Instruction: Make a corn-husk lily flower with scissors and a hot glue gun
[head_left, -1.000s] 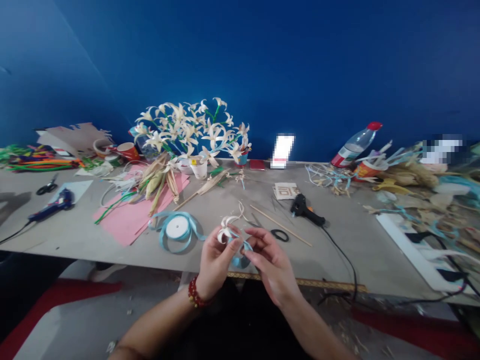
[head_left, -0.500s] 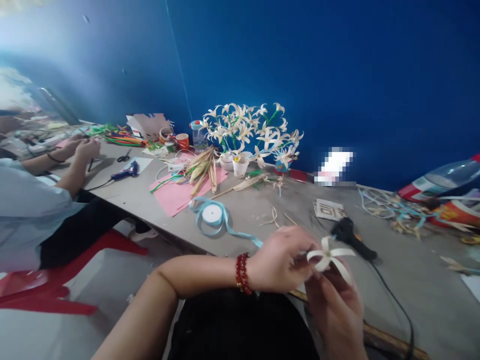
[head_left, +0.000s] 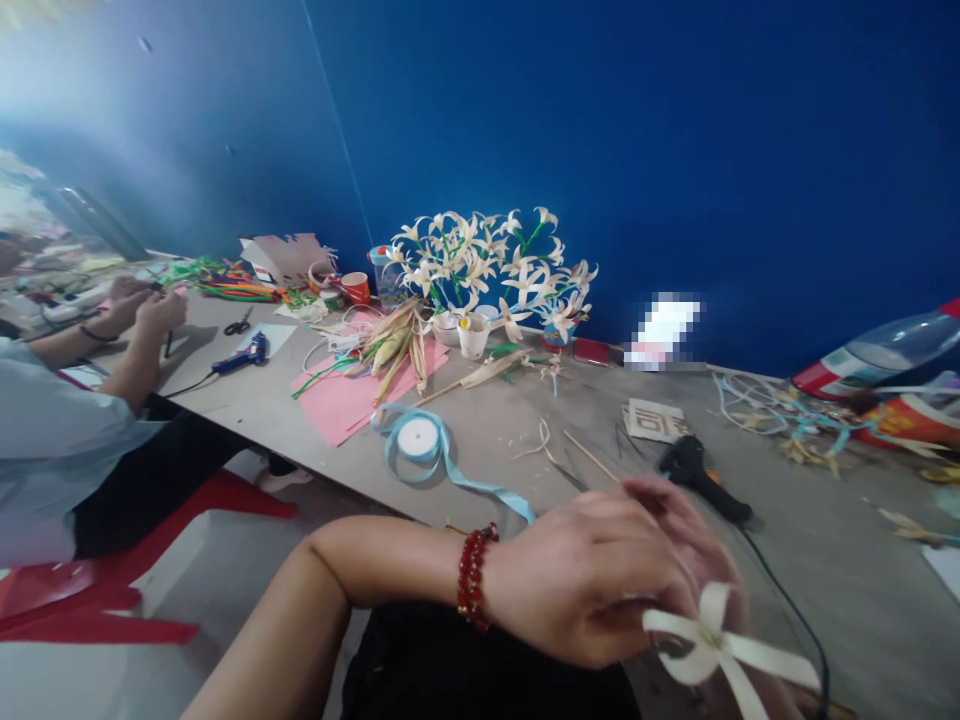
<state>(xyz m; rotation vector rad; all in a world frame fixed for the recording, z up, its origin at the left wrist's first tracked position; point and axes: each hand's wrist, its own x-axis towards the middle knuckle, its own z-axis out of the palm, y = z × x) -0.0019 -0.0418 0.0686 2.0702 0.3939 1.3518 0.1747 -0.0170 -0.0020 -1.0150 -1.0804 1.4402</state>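
A white flower (head_left: 710, 637) with long narrow petals is close in front of me, low at the right. My left hand (head_left: 592, 575), with a red bead bracelet (head_left: 472, 578) at the wrist, has its fingers closed at the flower's base. Just behind it, my right hand (head_left: 701, 535) curls inward, and the left hand and the flower partly cover it. What the right fingers grip is hidden. A black glue gun (head_left: 701, 478) lies on the table beyond my hands. Nearer the middle rests a roll of light blue ribbon (head_left: 418, 440), its loose end trailing towards my left wrist.
White flowers (head_left: 487, 260) on green stems stand in cups by the blue wall. Dried husks (head_left: 394, 345) lie on pink paper (head_left: 330, 410). At right are a plastic bottle (head_left: 885, 345) and tangled string (head_left: 750, 400). Another person's hands (head_left: 146, 305) work at left, near a blue glue gun (head_left: 240, 355).
Both hands have shifted, and the flower has come lower, to the right and nearer to me. My left hand now covers more of the right one. The view has turned slightly.
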